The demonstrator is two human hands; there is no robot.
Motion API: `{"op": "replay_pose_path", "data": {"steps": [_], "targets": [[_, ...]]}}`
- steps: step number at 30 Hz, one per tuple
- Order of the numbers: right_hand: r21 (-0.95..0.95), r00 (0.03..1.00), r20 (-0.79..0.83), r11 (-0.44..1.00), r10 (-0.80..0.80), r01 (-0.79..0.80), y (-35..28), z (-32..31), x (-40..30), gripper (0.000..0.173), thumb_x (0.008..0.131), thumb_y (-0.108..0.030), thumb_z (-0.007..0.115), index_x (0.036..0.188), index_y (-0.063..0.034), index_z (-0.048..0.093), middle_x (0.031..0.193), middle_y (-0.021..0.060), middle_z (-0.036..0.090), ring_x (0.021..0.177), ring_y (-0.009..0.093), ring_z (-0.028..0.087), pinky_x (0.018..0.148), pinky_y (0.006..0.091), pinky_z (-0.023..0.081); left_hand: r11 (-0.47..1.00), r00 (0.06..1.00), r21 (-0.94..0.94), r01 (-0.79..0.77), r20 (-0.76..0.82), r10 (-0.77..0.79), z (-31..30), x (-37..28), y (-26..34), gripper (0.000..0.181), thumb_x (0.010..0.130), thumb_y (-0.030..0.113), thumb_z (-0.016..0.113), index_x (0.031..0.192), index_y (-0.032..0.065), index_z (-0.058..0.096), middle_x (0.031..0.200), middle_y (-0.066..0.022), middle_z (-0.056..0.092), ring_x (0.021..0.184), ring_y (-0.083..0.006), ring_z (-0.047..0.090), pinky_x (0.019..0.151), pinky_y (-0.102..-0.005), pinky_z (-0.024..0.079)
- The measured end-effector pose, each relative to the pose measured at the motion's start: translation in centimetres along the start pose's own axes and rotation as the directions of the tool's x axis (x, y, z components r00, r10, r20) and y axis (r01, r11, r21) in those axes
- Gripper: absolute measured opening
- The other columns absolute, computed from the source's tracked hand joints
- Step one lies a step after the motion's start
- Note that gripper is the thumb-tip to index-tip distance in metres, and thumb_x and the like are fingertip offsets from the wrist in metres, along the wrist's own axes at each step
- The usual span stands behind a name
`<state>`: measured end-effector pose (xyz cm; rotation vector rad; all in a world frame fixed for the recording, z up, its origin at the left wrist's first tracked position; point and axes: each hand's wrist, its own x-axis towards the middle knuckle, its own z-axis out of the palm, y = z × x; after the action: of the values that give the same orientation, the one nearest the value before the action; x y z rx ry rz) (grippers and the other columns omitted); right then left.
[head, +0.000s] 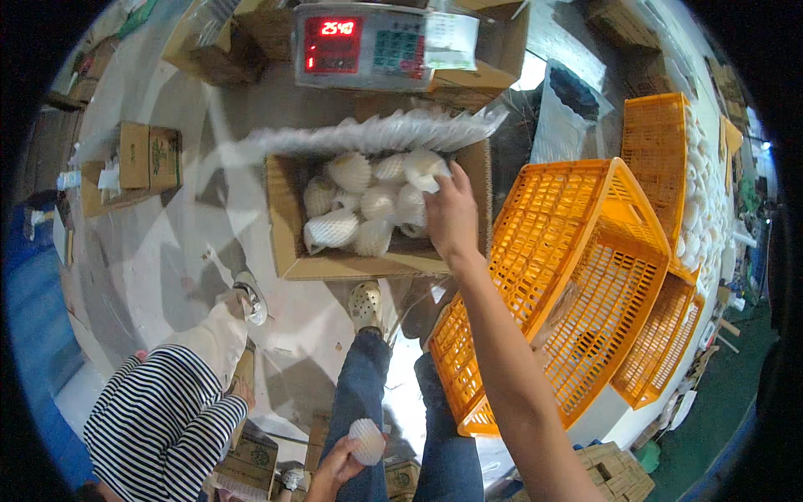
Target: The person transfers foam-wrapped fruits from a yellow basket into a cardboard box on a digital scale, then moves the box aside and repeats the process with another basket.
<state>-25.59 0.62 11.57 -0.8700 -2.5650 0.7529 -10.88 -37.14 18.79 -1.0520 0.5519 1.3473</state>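
A cardboard box [376, 271] stands on the floor before me with several round pieces in white foam netting [377, 201] inside it. My right hand [453, 216] reaches into the box's right side. Its fingers are on a foam-netted piece [424, 168] near the back right corner, and the hand partly hides the neighbouring pieces. Low in the view, in front of my legs, my left hand [342, 461] holds another foam-netted piece [367, 442]. What the netting wraps cannot be made out. Crinkled clear plastic [376, 133] runs along the box's far edge.
Beyond the box is a scale with a lit red display [364, 47]. Orange plastic crates [564, 251] crowd my right; one crate farther right [655, 150] adjoins many white-netted pieces [696, 194]. A person in a striped top [169, 420] bends at lower left. Another carton [147, 157] sits left.
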Motion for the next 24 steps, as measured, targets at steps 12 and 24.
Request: {"op": "replay_pose_path", "data": {"steps": [12, 24], "targets": [[0.197, 0.597, 0.763, 0.791, 0.247, -0.579, -13.3, -13.6, -17.7, 0.043, 0.069, -0.014, 0.062, 0.105, -0.0011, 0.043, 0.101, 0.016, 0.046, 0.088, 0.025, 0.048, 0.075, 0.031, 0.041, 0.978, 0.978, 0.082, -0.194, 0.09, 0.186, 6.1, -3.4, 3.9, 0.055, 0.07, 0.008, 0.056, 0.117, -0.0029, 0.028, 0.109, -0.0144, 0.045, 0.101, -0.0229, 0.044, 0.087, -0.0351, 0.035], [0.237, 0.529, 0.849, 0.896, -0.002, -0.376, -16.9, -11.3, -17.0, 0.068, 0.066, -0.016, 0.064, 0.123, -0.0076, 0.028, 0.113, 0.0237, 0.032, 0.103, 0.038, 0.038, 0.086, 0.0368, 0.035, 0.951, 0.961, 0.148, -0.27, -0.028, 0.277, 11.2, -4.7, 5.3, 0.039, 0.086, 0.017, 0.035, 0.121, 0.0041, 0.026, 0.11, -0.0073, 0.041, 0.099, -0.015, 0.044, 0.079, -0.0244, 0.037]]}}
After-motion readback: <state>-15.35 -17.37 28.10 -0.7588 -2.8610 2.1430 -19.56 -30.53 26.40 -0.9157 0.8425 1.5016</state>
